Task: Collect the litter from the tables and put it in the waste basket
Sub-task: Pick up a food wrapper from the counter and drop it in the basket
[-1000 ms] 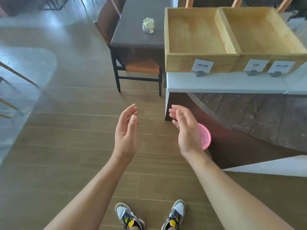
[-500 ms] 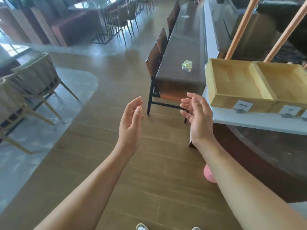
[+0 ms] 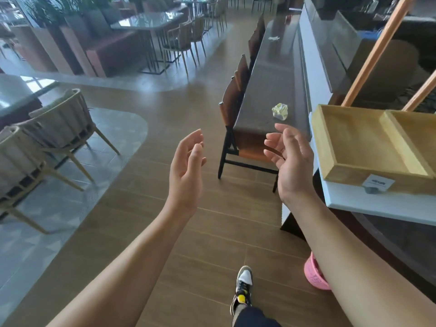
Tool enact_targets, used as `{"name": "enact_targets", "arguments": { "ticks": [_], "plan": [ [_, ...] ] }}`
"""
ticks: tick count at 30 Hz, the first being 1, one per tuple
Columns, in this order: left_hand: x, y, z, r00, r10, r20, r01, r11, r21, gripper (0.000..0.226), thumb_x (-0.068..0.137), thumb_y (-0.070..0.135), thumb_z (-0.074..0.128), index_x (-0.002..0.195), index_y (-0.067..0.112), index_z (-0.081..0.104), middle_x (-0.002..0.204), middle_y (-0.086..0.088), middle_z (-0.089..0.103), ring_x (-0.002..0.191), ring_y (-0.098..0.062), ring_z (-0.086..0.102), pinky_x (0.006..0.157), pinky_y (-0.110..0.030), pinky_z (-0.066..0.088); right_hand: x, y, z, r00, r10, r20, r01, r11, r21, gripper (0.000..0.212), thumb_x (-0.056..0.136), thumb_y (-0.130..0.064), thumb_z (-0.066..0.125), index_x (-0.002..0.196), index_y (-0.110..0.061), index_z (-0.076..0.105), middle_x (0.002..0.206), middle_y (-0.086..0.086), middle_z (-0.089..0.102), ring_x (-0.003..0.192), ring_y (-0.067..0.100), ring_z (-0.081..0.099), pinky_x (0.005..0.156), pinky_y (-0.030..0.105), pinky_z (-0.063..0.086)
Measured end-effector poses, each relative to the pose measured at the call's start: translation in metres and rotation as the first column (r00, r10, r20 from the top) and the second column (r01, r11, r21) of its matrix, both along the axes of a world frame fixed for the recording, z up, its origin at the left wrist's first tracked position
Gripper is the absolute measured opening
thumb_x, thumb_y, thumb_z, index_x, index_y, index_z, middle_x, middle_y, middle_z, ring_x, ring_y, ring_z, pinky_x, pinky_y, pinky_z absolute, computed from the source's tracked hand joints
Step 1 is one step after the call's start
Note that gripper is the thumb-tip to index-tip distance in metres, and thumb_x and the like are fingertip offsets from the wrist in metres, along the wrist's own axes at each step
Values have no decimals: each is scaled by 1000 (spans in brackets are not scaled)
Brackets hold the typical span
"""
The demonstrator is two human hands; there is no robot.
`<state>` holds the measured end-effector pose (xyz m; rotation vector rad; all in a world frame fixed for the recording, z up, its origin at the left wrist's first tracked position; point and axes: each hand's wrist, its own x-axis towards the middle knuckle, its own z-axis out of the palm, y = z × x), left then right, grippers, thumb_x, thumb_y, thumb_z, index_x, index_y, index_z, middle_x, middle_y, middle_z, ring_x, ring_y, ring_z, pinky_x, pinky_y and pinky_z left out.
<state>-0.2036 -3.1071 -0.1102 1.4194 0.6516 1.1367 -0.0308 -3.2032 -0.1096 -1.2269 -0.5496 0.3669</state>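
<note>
A crumpled yellowish-white paper ball point(image 3: 280, 111) lies on the long dark table point(image 3: 266, 97) ahead of me. Farther along the same table lies a small white scrap point(image 3: 273, 38). My left hand point(image 3: 187, 171) and my right hand point(image 3: 291, 161) are raised in front of me, palms facing each other, fingers relaxed, holding nothing. My right hand is just short of the table's near end, below the paper ball. The pink mesh waste basket point(image 3: 313, 277) stands on the floor at the lower right, partly hidden behind my right forearm.
Brown chairs point(image 3: 232, 128) line the table's left side. A white counter point(image 3: 368, 206) with two wooden trays point(image 3: 358, 142) juts in at the right. Woven armchairs point(image 3: 54, 131) stand on the left, and more tables and chairs at the back. Wood floor lies between.
My view has risen from the floor to the room and I have stepped forward. The waste basket has dropped to the lower right. Both hands stay raised and hold nothing.
</note>
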Motion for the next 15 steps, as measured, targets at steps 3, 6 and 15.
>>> {"name": "enact_targets", "arguments": {
  "ticks": [3, 6, 15],
  "plan": [
    [32, 32, -1, 1000, -18, 11, 18, 1000, 12, 31, 102, 34, 46, 128, 33, 63, 138, 2, 67, 132, -12, 63, 105, -40, 55, 32, 30, -6, 999, -25, -34, 25, 999, 23, 27, 99, -42, 54, 111, -28, 72, 103, 3, 74, 102, 17, 70, 91, 41, 59],
    [72, 71, -2, 999, -33, 11, 32, 999, 25, 30, 103, 33, 46, 128, 33, 63, 139, 2, 67, 131, -10, 63, 104, -38, 56, 69, 67, -13, 999, -39, -30, 40, 999, 17, 26, 101, -39, 53, 111, -26, 73, 101, 0, 75, 101, 17, 70, 89, 39, 59],
    [186, 170, -4, 999, -25, 24, 25, 999, 25, 37, 96, 50, 49, 127, 37, 64, 140, 1, 67, 133, -12, 62, 102, -36, 56, 172, 173, -16, 998, 7, 65, -3, 998, -59, 24, 102, -40, 50, 111, -32, 72, 111, 0, 73, 110, 18, 71, 97, 40, 59]
  ]
}}
